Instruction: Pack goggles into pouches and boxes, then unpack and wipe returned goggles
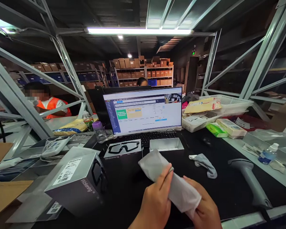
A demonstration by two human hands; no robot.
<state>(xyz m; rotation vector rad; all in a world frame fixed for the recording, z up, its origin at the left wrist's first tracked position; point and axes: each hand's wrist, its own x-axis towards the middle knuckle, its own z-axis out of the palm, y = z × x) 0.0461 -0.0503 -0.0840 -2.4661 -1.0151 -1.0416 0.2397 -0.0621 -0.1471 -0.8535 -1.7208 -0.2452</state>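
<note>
Both my hands hold a light grey cloth pouch [157, 167] low over the black desk [224, 187]. My left hand [154, 200] grips its middle, thumb and fingers closed round it. My right hand [205, 208] is closed on its lower end. A grey goggle box [73, 181] stands to the left, an open box lid with a goggle print [123, 148] and a shallow grey box tray [166, 144] lie just beyond the pouch. A small grey cloth [203, 162] lies to the right.
A monitor [143, 109] and keyboard [146, 137] stand at the desk's back. A barcode scanner [251, 181] rests at right, a water bottle [267, 155] beyond it. White baskets [231, 105] with packets sit back right. Two other people sit behind the shelving.
</note>
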